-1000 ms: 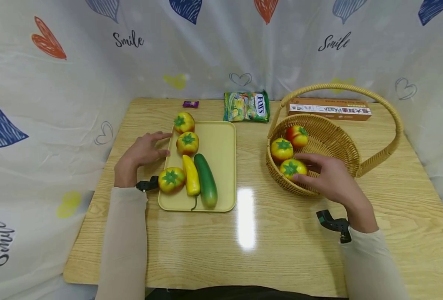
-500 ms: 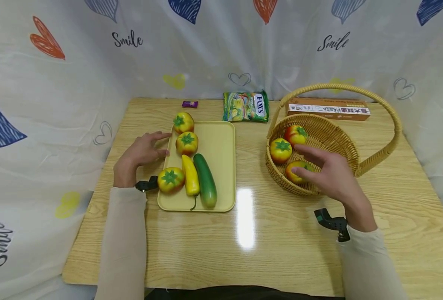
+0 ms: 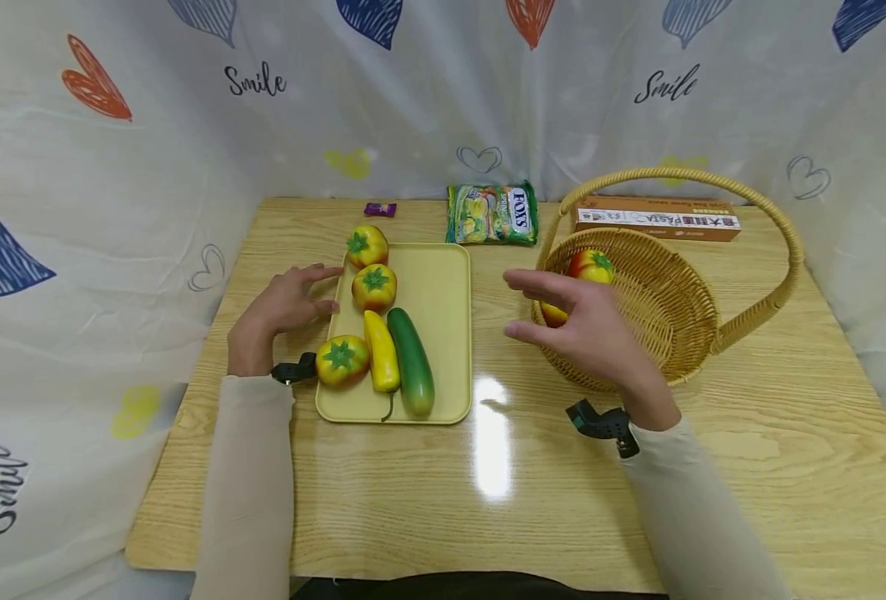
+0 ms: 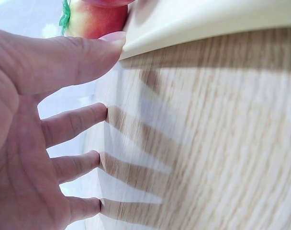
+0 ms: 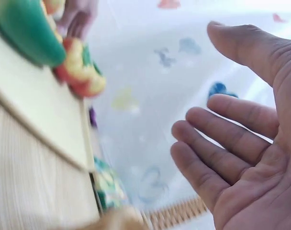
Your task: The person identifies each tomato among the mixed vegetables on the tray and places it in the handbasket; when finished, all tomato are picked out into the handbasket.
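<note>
My left hand (image 3: 285,304) lies by the left edge of a yellow tray (image 3: 446,292), holding nothing. In the left wrist view its thumb (image 4: 83,57) is at the tray's rim and the other fingers are spread at the table surface. The tray bears three yellow-orange persimmon-like fruits (image 3: 374,287) with green leafy tops, a yellow pepper (image 3: 382,354) and a green cucumber (image 3: 412,362). My right hand (image 3: 593,329), fingers extended and nothing held, hovers over the left rim of a wicker basket (image 3: 686,333). Two similar fruits (image 3: 591,265) show inside; the hand covers part of the basket.
The basket's tall handle (image 3: 791,250) arches over it. Behind stand a brown pasta box (image 3: 660,220), a green FOX'S candy bag (image 3: 492,213) and a small purple wrapped sweet (image 3: 380,209). A printed curtain (image 3: 412,108) borders the wooden table (image 3: 563,500).
My right hand has let go of a fruit inside the basket, then moved left, out over the rim toward the tray. My left hand has not moved.
</note>
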